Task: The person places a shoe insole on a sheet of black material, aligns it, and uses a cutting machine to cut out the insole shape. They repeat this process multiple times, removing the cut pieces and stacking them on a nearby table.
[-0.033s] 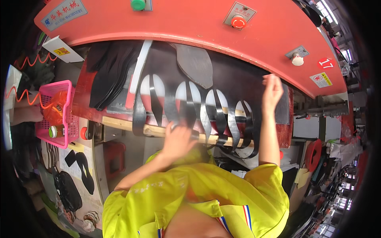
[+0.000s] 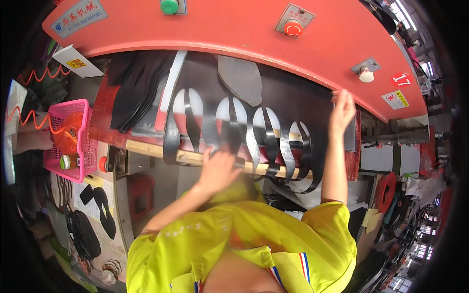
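The wavy black strips (image 2: 170, 144) look like smooth, bendy rubber, shiny where the light hits them. The long bar (image 2: 190, 158) is pale, plain wood. The grey flat piece (image 2: 242, 82) looks dull, and the stacked black pieces (image 2: 139, 93) look mostly matt too. The big red machine (image 2: 220, 27) looks like smooth painted metal. The pink basket (image 2: 85, 122) is plastic, and the yellow shirt (image 2: 312, 239) is cloth.

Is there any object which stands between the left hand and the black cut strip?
Nothing visible stands between them: the left hand is right at the near edge of the black strip, though blur hides the exact contact.
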The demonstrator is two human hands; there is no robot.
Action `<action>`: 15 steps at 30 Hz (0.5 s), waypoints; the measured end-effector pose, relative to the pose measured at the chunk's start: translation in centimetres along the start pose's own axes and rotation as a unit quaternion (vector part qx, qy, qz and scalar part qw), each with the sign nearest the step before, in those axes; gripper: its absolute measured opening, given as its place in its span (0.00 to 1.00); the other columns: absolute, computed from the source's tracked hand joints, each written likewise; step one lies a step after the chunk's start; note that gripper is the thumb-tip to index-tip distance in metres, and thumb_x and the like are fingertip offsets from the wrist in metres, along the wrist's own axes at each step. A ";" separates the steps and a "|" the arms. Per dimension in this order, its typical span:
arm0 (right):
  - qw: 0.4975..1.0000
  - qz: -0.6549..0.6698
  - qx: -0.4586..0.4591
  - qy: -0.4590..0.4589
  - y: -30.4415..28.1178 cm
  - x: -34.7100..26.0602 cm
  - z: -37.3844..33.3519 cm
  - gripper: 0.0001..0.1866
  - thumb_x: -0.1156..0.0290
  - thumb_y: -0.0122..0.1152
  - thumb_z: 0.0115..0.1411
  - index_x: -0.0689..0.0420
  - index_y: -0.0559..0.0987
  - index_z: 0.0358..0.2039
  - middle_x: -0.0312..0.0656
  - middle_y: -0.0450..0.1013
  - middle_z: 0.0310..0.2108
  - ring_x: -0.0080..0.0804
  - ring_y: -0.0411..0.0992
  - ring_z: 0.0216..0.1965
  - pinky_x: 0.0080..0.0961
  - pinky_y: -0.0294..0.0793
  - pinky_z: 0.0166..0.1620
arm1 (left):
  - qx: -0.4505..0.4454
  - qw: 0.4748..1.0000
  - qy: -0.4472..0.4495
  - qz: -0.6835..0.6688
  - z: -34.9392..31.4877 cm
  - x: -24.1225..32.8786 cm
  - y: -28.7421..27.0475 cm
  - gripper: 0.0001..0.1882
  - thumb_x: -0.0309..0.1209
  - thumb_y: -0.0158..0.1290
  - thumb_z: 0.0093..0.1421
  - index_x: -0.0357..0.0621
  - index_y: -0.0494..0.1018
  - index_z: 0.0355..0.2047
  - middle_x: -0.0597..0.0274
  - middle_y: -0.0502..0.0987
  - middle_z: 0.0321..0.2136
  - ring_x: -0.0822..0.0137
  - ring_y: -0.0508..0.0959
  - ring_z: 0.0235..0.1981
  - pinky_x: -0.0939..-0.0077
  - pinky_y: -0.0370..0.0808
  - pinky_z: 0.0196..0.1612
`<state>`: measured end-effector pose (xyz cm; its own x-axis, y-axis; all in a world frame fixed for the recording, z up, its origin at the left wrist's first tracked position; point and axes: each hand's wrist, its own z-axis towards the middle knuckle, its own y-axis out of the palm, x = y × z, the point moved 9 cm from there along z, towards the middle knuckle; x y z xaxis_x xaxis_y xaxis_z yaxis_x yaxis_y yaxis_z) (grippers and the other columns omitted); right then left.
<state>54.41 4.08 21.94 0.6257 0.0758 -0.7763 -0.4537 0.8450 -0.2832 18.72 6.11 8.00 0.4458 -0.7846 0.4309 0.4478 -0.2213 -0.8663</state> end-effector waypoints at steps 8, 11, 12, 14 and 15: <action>0.992 -0.109 0.002 -0.064 -2.5 1.4 7.6 0.18 0.63 0.45 0.72 0.62 0.74 0.29 0.34 0.69 0.25 0.22 0.65 0.29 0.21 0.67 0.36 | 0.089 0.994 0.050 -0.029 8.2 -4.3 0.8 0.18 0.45 0.61 0.55 0.45 0.75 0.37 0.62 0.74 0.34 0.61 0.75 0.41 0.53 0.57 0.60; 0.986 -0.079 -0.147 -0.021 1.6 1.3 -0.7 0.11 0.68 0.53 0.67 0.60 0.77 0.30 0.39 0.73 0.28 0.26 0.70 0.30 0.25 0.71 0.38 | 0.091 0.995 0.040 -0.030 10.2 -5.0 0.9 0.19 0.45 0.61 0.55 0.43 0.75 0.36 0.62 0.75 0.33 0.61 0.75 0.41 0.54 0.58 0.60; 0.969 -0.122 -0.211 -0.043 3.8 0.8 -4.7 0.07 0.69 0.57 0.64 0.58 0.79 0.32 0.42 0.74 0.28 0.31 0.73 0.29 0.25 0.73 0.37 | 0.078 0.996 0.040 -0.029 10.4 -4.9 1.1 0.19 0.45 0.60 0.56 0.42 0.75 0.36 0.62 0.75 0.34 0.60 0.75 0.42 0.55 0.58 0.60; 0.919 -0.213 -0.330 -0.028 7.4 1.2 -11.4 0.13 0.62 0.62 0.60 0.60 0.79 0.37 0.45 0.74 0.36 0.40 0.72 0.42 0.34 0.71 0.48 | 0.068 0.997 0.027 -0.023 10.7 -5.0 1.1 0.19 0.45 0.60 0.57 0.42 0.75 0.37 0.61 0.74 0.34 0.60 0.74 0.43 0.55 0.58 0.60; 0.879 -0.303 -0.354 -0.101 9.0 0.6 -13.9 0.16 0.59 0.63 0.59 0.61 0.78 0.38 0.46 0.74 0.39 0.42 0.70 0.47 0.38 0.68 0.51 | 0.066 0.997 0.022 -0.018 10.7 -5.0 1.0 0.19 0.45 0.59 0.57 0.41 0.75 0.37 0.60 0.74 0.34 0.59 0.74 0.43 0.55 0.58 0.60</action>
<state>41.92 4.37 11.12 0.9559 -0.1215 -0.2672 -0.2352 0.2278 -0.9449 25.18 15.98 7.69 0.3953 -0.8027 0.4466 0.5619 -0.1733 -0.8088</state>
